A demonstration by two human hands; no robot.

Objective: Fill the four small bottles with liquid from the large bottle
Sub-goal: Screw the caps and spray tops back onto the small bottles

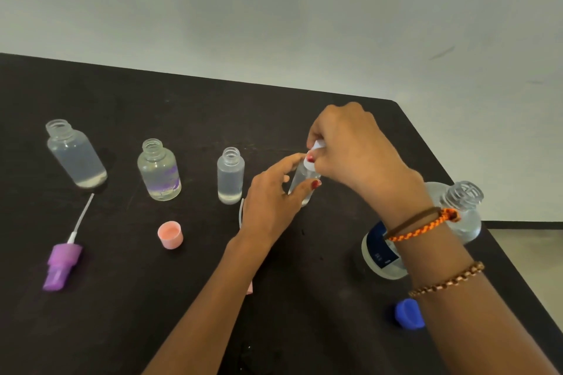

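Three small clear bottles stand open in a row on the dark table (152, 298): a left bottle (76, 155), a middle bottle (159, 170) with purple print, and a third bottle (230, 175). All three hold clear liquid. My left hand (271, 198) grips a fourth small bottle (301, 183) around its body. My right hand (350, 149) pinches a white cap (315, 151) at that bottle's top. The large bottle (457, 213) with a dark blue label stands open behind my right wrist.
A purple spray pump (62, 262) with its dip tube lies at the front left. A pink cap (170, 234) sits open side up near the middle. A blue cap (408, 313) lies at the front right. The table's right edge runs diagonally past the large bottle.
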